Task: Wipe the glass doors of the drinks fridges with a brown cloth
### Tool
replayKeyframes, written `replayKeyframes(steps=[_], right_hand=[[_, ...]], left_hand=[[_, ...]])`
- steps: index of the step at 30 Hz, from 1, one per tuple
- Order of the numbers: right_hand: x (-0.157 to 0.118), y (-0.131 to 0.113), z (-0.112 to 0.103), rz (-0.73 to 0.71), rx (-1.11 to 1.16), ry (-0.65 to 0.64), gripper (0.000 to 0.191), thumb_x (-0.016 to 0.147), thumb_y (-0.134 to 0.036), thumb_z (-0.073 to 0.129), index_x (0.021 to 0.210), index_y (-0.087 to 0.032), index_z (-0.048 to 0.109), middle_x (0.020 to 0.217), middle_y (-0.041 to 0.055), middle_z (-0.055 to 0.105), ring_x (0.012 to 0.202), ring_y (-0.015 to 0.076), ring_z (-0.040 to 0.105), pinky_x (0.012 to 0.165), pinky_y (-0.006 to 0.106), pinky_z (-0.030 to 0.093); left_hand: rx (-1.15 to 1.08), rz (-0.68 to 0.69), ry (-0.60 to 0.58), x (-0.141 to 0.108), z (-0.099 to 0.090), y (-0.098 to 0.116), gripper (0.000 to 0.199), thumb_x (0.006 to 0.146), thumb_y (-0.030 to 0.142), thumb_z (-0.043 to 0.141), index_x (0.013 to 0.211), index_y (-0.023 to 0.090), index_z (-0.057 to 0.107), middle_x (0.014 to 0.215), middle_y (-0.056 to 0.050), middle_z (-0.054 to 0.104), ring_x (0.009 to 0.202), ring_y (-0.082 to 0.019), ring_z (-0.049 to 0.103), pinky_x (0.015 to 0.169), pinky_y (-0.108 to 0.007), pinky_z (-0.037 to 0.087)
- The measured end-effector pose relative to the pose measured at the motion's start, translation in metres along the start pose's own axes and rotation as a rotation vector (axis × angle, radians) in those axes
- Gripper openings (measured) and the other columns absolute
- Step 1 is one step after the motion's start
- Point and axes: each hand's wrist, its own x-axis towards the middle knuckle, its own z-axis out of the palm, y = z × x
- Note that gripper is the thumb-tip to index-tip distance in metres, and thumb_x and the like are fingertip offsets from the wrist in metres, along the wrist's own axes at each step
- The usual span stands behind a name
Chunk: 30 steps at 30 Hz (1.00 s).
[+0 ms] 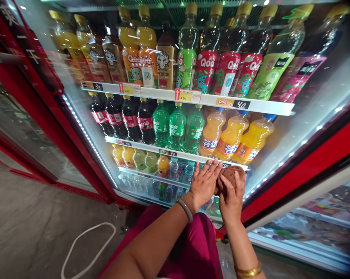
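hands (218, 186) on brown cloth (231, 174), fridge glass (279, 155)

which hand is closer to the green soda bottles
Left. The left hand lies flat on the glass just below the green soda bottles; the right hand, on a brown cloth, sits further right, under the orange ones.

- Only 1 view: a camera worn on the person's head, looking forward and down.
- It faces a glass-fronted drinks fridge (317, 116) at close range; the shelves fill the upper and middle frame and appear tilted, fanning out toward the top.
- Both forearms enter from the bottom centre, the left hand (203, 185) and right hand (231, 197) just below the middle.
- The floor (32, 224) lies lower left.
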Motion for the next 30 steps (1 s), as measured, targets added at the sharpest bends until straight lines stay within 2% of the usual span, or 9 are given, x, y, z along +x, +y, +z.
replayKeyframes(steps=[2, 5, 9, 14, 17, 21, 24, 26, 30], right_hand=[[-0.008, 0.006, -0.005, 0.084, 0.009, 0.050, 0.040, 0.090, -0.013, 0.059, 0.128, -0.026, 0.065, 0.159, 0.0132, 0.043, 0.156, 0.0364, 0.029, 0.120, 0.076, 0.026], [0.012, 0.001, -0.010, 0.200, -0.008, 0.172, 0.041, 0.090, -0.017, 0.063, 0.130, -0.024, 0.065, 0.157, 0.0157, 0.045, 0.153, 0.0367, 0.036, 0.122, 0.076, 0.020], [0.043, -0.023, 0.005, 0.136, -0.013, 0.179, 0.045, 0.090, -0.016, 0.062, 0.134, -0.027, 0.063, 0.160, 0.0139, 0.043, 0.155, 0.0368, 0.030, 0.122, 0.076, 0.019], [0.006, -0.029, 0.030, -0.056, 0.001, -0.010, 0.051, 0.089, -0.009, 0.057, 0.134, -0.032, 0.062, 0.160, 0.0078, 0.043, 0.157, 0.0353, 0.026, 0.120, 0.074, 0.029], [-0.007, -0.023, 0.029, -0.008, 0.043, -0.005, 0.045, 0.088, -0.010, 0.059, 0.128, -0.030, 0.065, 0.157, 0.0079, 0.046, 0.154, 0.0353, 0.033, 0.120, 0.075, 0.029], [0.039, -0.042, 0.029, 0.118, 0.061, 0.164, 0.041, 0.089, -0.015, 0.063, 0.127, -0.028, 0.067, 0.157, 0.0118, 0.046, 0.151, 0.0363, 0.038, 0.121, 0.076, 0.023], [0.073, -0.070, 0.046, 0.038, 0.043, 0.179, 0.043, 0.089, -0.014, 0.063, 0.130, -0.029, 0.065, 0.159, 0.0112, 0.044, 0.153, 0.0361, 0.035, 0.122, 0.074, 0.025], [0.071, -0.084, 0.061, -0.034, 0.042, 0.121, 0.046, 0.090, -0.012, 0.061, 0.132, -0.030, 0.064, 0.160, 0.0089, 0.043, 0.157, 0.0362, 0.026, 0.121, 0.073, 0.028], [0.027, -0.088, 0.075, -0.154, 0.086, -0.140, 0.050, 0.091, -0.005, 0.054, 0.133, -0.032, 0.064, 0.155, 0.0059, 0.050, 0.159, 0.0326, 0.023, 0.121, 0.070, 0.032]], left_hand=[[0.010, -0.009, -0.012, -0.004, -0.003, -0.011, 0.061, 0.103, 0.027, 0.044, 0.162, 0.025, 0.030, 0.163, -0.007, 0.045, 0.153, -0.022, 0.037, 0.130, -0.051, 0.019], [0.023, -0.039, 0.001, -0.006, -0.008, -0.026, 0.060, 0.102, 0.026, 0.046, 0.161, 0.026, 0.032, 0.160, -0.007, 0.049, 0.151, -0.024, 0.040, 0.130, -0.052, 0.018], [0.031, -0.128, 0.051, 0.001, -0.020, -0.044, 0.058, 0.102, 0.025, 0.046, 0.159, 0.023, 0.037, 0.158, -0.011, 0.051, 0.151, -0.027, 0.042, 0.129, -0.056, 0.017], [0.043, -0.192, 0.028, 0.007, -0.044, -0.074, 0.061, 0.101, 0.023, 0.047, 0.161, 0.022, 0.033, 0.162, -0.013, 0.045, 0.152, -0.030, 0.039, 0.126, -0.058, 0.025], [0.068, -0.221, 0.021, 0.003, -0.051, -0.092, 0.062, 0.101, 0.023, 0.048, 0.161, 0.021, 0.033, 0.162, -0.016, 0.044, 0.153, -0.033, 0.037, 0.125, -0.059, 0.027], [0.047, -0.223, 0.007, -0.005, -0.052, -0.108, 0.062, 0.100, 0.021, 0.048, 0.160, 0.022, 0.034, 0.163, -0.014, 0.043, 0.153, -0.031, 0.037, 0.126, -0.057, 0.028], [0.007, -0.184, 0.010, -0.009, -0.051, -0.113, 0.060, 0.101, 0.020, 0.045, 0.160, 0.022, 0.034, 0.163, -0.011, 0.043, 0.154, -0.028, 0.035, 0.127, -0.054, 0.028], [-0.007, -0.162, 0.013, -0.012, -0.053, -0.118, 0.059, 0.102, 0.020, 0.044, 0.160, 0.022, 0.034, 0.163, -0.009, 0.043, 0.155, -0.027, 0.034, 0.128, -0.054, 0.026], [0.015, -0.198, 0.029, -0.017, -0.059, -0.133, 0.060, 0.102, 0.019, 0.045, 0.160, 0.021, 0.033, 0.163, -0.010, 0.043, 0.156, -0.027, 0.032, 0.128, -0.054, 0.028]])
